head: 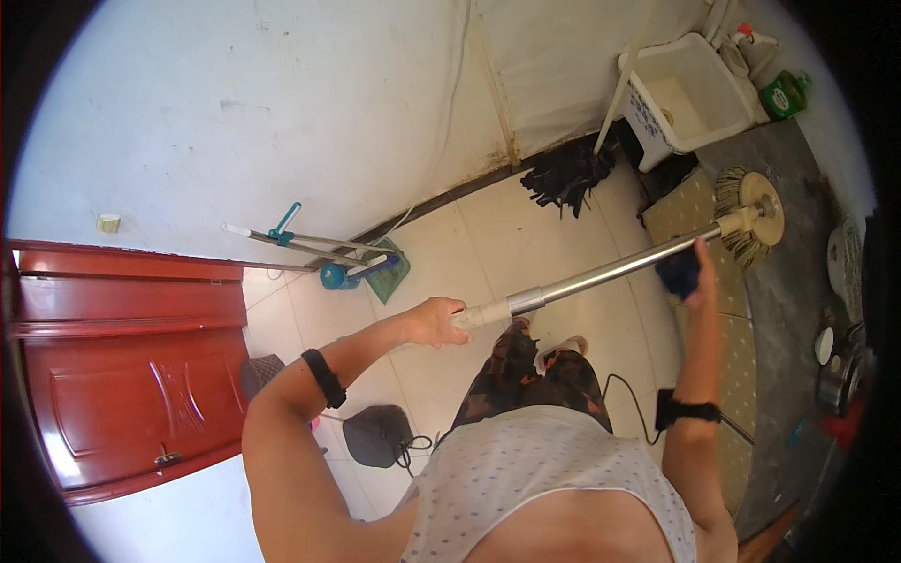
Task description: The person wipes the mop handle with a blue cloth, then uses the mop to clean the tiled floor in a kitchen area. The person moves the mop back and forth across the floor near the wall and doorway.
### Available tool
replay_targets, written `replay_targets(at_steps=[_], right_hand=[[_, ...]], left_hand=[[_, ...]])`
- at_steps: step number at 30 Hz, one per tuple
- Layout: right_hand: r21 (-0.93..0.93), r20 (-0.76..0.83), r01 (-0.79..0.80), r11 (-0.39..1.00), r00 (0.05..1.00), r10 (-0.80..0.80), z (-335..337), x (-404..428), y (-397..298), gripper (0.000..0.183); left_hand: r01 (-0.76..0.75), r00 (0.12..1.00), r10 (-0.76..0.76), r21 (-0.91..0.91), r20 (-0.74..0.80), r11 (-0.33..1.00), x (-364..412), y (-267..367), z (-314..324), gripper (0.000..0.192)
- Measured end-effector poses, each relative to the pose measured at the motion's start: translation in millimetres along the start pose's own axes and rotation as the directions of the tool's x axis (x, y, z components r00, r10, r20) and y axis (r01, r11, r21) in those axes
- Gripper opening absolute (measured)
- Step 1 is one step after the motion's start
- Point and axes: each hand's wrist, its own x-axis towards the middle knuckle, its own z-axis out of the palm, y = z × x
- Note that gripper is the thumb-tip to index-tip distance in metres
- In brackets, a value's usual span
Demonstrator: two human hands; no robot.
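A spin mop (619, 274) with a shiny metal pole slants across in front of me. My left hand (440, 322) is closed around the pale plastic grip at its lower end. Toward the upper right, the mop's round cream disc (767, 211) with striped fringe strands is raised beside the counter. My right hand (704, 278), slightly blurred, has its fingertips at the pole just below the disc. A dark blue cloth (678, 273) is bunched in that hand; its folds hide part of the palm.
A string mop (570, 172) with black strands leans by a white sink (686, 98). A grey counter (781, 338) runs along the right, with a green bottle (783, 95) at its far end. A green dustpan (388, 271), a dark stool (378, 435) and a red door (134, 373) are left.
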Motion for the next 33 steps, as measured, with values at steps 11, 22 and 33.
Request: replay_targets(at_steps=[11, 22, 33], right_hand=[[-0.079, 0.322, -0.183, 0.98, 0.926, 0.199, 130.3, -107.3, 146.4, 0.036], [0.046, 0.201, 0.007, 0.999, 0.979, -0.017, 150.7, -107.0, 159.2, 0.034], [0.069, 0.073, 0.037, 0.997, 0.996, -0.043, 168.8, -115.3, 159.7, 0.027]], left_hand=[[-0.253, 0.966, 0.26, 0.199, -0.008, 0.947, -22.4, 11.2, -3.9, 0.051], [-0.09, 0.987, 0.077, 0.09, 0.14, 0.992, -116.8, -92.6, -73.3, 0.039], [-0.169, 0.984, 0.17, 0.024, -0.06, 0.985, -111.1, -91.4, -60.2, 0.027]])
